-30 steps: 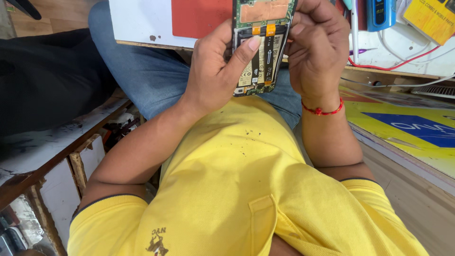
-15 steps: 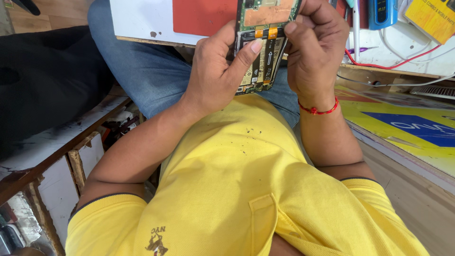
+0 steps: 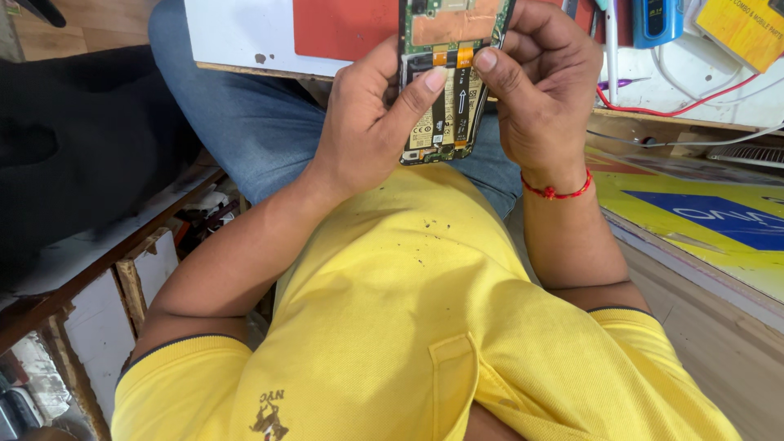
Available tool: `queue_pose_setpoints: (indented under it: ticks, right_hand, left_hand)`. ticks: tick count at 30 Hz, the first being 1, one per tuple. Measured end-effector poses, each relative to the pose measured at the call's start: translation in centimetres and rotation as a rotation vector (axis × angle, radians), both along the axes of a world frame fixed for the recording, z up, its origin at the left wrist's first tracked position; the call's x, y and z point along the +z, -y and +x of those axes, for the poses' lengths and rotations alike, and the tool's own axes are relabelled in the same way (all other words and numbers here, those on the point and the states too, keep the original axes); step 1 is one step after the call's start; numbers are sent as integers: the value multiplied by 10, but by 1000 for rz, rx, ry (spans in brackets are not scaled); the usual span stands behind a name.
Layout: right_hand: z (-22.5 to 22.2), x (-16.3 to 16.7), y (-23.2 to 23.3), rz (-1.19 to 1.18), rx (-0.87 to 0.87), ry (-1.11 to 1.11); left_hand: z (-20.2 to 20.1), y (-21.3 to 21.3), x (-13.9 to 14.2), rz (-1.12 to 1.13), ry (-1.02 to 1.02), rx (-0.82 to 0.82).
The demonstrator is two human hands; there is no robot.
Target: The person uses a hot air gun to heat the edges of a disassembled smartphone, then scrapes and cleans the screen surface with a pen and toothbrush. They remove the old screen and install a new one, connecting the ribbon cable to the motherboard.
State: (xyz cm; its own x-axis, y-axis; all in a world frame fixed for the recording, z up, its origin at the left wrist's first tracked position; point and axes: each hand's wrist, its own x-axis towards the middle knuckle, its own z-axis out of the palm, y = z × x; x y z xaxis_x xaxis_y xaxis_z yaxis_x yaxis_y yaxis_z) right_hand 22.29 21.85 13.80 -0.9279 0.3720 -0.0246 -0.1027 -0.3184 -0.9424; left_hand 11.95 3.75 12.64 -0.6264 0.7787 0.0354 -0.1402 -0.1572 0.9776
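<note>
Top centre of frame: left hand (image 3: 367,131) and right hand (image 3: 543,90) both gripped the opened phone (image 3: 449,82), thumbs pressed on its orange flex connectors (image 3: 454,57), above the yellow shirt (image 3: 408,310).

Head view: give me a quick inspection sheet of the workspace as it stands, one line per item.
Surface: white bench with a red mat, at the top of the view.
Job's things: opened phone with its back off, board and battery exposed, held above the lap.
Clutter: blue device, yellow box, yellow and blue poster.
Fingers: left hand grips the phone's side, thumb on the battery; right hand holds the other side, thumb by the orange flex strips.
Cables: red wire and white cable on the bench.
Surroundings: wooden shelving.
</note>
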Motion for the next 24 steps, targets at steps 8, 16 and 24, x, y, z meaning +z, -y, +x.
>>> queue_pose_setpoints:
  ticks: [8, 16, 24]
  right_hand:
    - [-6, 11, 4, -73, -74, 79]
    - [-4, 1, -1, -7, -108, 60]
    - [-2, 7, -4, 158, -127, 94]
  left_hand:
    - [0, -1, 2, -9, 36, 8]
    - [-2, -2, 9, -113, -85, 21]
    - [0, -1, 11, -36, 3, 16]
